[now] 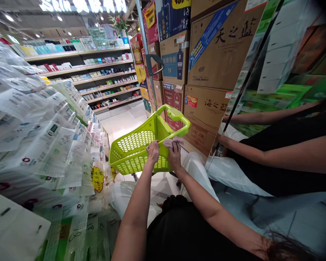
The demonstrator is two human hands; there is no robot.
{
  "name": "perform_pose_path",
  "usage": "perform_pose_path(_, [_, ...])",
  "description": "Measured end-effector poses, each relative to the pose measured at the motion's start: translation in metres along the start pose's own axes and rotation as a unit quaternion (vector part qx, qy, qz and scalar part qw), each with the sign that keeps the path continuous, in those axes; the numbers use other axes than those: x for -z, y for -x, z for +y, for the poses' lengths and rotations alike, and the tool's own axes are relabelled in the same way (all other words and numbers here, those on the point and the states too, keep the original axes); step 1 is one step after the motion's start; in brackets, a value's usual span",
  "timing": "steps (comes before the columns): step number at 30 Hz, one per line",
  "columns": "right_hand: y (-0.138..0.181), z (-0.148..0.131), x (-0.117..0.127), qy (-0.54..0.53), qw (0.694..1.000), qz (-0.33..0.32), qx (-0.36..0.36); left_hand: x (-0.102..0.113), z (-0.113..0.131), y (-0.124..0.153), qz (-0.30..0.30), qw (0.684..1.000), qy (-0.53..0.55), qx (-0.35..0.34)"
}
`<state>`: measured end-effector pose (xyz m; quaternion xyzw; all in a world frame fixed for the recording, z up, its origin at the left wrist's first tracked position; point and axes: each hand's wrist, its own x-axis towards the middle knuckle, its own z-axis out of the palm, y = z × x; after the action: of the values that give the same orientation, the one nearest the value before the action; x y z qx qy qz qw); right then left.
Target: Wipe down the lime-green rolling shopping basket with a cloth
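Observation:
A lime-green plastic shopping basket cart point(133, 165) with mesh sides stands in front of me, nothing visible inside it. My left hand point(153, 151) is closed over the near top rim of the basket. Against the same rim, nearer the handle, my right hand point(175, 156) presses a crumpled pale pinkish-grey cloth point(170, 142), its fingers bent around it. The cart's curved green handle point(185, 125) rises just beyond the cloth. Part of the wheeled base is hidden behind my arms and legs.
Packed plastic-wrapped goods point(51, 145) crowd the left side, with a yellow price tag point(97, 179). Stacked cardboard cartons point(206, 105) stand at the right, beside a mirror point(271, 145) reflecting me. Behind a glass door with a dark handle point(153, 64) are product shelves point(97, 78).

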<state>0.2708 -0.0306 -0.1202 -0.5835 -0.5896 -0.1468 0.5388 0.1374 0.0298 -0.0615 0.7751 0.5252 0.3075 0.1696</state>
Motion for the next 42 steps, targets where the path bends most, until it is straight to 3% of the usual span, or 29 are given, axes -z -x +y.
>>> perform_pose_path(3, [0.011, 0.005, -0.003, -0.030, 0.999, 0.012, 0.017, -0.003, -0.001, -0.001, -0.003, 1.000, -0.002, -0.003])
perform_pose_path(7, [-0.017, 0.004, 0.000, -0.042, 0.993, 0.086, -0.070, -0.006, 0.000, -0.004, -0.017, 1.000, -0.021, 0.009])
perform_pose_path(10, [-0.020, -0.002, -0.003, -0.041, 0.992, 0.067, -0.098, -0.009, 0.004, -0.004, -0.016, 1.000, -0.025, 0.008])
perform_pose_path(15, [-0.002, -0.007, -0.001, -0.031, 0.997, 0.027, -0.072, -0.009, 0.011, -0.003, -0.033, 0.999, -0.041, 0.002])
perform_pose_path(18, [-0.026, 0.001, 0.016, 0.009, 0.995, 0.056, -0.079, 0.004, 0.005, -0.002, -0.057, 0.996, -0.060, -0.022])
perform_pose_path(21, [-0.065, 0.011, 0.042, 0.060, 0.994, 0.046, -0.084, 0.029, -0.016, -0.001, -0.094, 0.984, -0.143, -0.042])
perform_pose_path(24, [-0.085, 0.009, 0.054, 0.091, 0.992, 0.001, -0.082, 0.051, -0.043, 0.002, -0.072, 0.971, -0.219, 0.057])
perform_pose_path(26, [-0.081, -0.004, 0.049, 0.095, 0.992, -0.030, -0.072, 0.058, -0.054, 0.004, -0.079, 0.969, -0.220, 0.076])
perform_pose_path(31, [-0.063, -0.035, 0.028, 0.063, 0.991, -0.118, -0.003, 0.053, -0.059, 0.004, -0.072, 0.970, -0.216, 0.079])
perform_pose_path(33, [-0.074, -0.024, 0.033, 0.078, 0.990, -0.117, -0.017, 0.050, -0.057, 0.004, -0.067, 0.971, -0.215, 0.074])
perform_pose_path(37, [-0.115, 0.020, 0.058, 0.150, 0.982, -0.033, -0.108, 0.043, -0.052, 0.006, -0.055, 0.974, -0.210, 0.067])
perform_pose_path(39, [-0.123, 0.029, 0.061, 0.151, 0.984, -0.019, -0.097, 0.040, -0.049, 0.006, -0.049, 0.976, -0.203, 0.068])
perform_pose_path(42, [-0.107, 0.013, 0.047, 0.145, 0.987, -0.059, -0.041, 0.037, -0.045, 0.003, -0.047, 0.978, -0.191, 0.073])
